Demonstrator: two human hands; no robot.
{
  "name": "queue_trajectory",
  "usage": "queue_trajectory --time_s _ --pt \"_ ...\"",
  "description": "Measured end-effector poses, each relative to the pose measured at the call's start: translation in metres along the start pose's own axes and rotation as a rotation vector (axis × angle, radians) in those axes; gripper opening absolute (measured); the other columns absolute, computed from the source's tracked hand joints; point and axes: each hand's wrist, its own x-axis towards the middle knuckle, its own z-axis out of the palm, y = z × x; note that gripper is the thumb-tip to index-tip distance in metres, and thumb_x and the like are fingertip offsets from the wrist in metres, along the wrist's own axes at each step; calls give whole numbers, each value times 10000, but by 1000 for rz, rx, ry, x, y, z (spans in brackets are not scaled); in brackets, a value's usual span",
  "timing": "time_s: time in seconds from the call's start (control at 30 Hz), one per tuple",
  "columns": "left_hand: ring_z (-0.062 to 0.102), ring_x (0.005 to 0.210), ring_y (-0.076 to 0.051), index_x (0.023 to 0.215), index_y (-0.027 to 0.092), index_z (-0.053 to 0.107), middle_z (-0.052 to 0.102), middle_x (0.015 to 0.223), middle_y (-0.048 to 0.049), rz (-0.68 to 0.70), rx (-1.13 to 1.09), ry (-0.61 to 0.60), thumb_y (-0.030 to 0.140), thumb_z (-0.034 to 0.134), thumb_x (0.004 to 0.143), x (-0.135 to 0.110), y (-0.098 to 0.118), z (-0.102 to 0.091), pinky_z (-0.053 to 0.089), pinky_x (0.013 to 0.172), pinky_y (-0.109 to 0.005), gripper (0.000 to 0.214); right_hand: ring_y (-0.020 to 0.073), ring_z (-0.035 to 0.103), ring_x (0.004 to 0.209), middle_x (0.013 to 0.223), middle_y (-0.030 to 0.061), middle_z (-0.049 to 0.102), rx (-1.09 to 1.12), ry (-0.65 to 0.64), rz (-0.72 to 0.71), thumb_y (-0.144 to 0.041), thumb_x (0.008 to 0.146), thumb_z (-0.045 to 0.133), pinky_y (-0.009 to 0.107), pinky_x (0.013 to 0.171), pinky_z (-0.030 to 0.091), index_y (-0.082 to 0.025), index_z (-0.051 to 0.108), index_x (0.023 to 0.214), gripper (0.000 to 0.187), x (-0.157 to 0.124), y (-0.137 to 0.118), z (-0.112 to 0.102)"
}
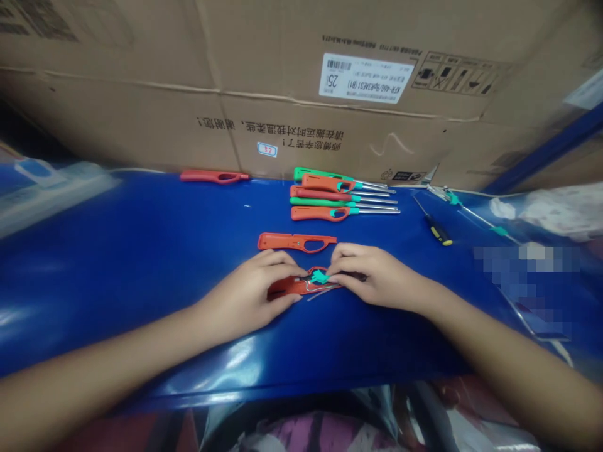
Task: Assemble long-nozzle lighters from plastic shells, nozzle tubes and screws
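Note:
My left hand (257, 285) and my right hand (372, 276) meet over an orange lighter shell (287, 287) lying on the blue table (141, 251). My left fingers grip the shell's handle end. My right fingertips pinch a small teal trigger piece (320, 276) with a thin wire, set in the shell's opening. Just beyond my hands lies a second orange half shell (296, 241), untouched.
Several finished orange and green long lighters (343, 194) lie in a row at the back. Another orange shell (214, 176) lies at back left. A black-and-yellow screwdriver (436, 227) and loose metal tubes (471, 210) lie to the right. Large cardboard boxes (301, 81) wall the rear.

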Motion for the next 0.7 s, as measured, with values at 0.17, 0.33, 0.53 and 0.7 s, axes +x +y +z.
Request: queue_trajectory --time_s 0.17,0.33,0.53,0.7 --pt "630 1055 -220 1196 220 684 668 1121 -70 -5 11 4 219 649 921 0 0 0 529 958 -394 277 145 614 817 926 46 640 29 15 -85 -246 987 560 270 732 484 -200 711 973 159 -1 2 5" --pt "640 1040 -216 1137 217 711 678 1075 -58 -20 -33 27 212 677 891 1 1 0 533 952 -378 248 139 611 796 905 49 652 -78 40 -172 -245 1010 507 256 694 456 -196 693 965 198 -3 1 8" --pt "642 987 -215 1085 203 721 664 1017 -48 -88 -61 17 207 708 855 3 1 2 531 892 -364 230 129 596 737 925 42 668 -307 23 -218 -273 1034 452 260 632 396 -193 692 977 259 -3 -3 8" --pt "636 934 -200 1078 201 719 655 991 -44 -94 -85 24 214 707 855 3 2 1 527 858 -356 224 124 576 711 924 37 663 -346 10 -209 -286 1034 450 259 622 382 -197 690 967 264 -1 -5 8"
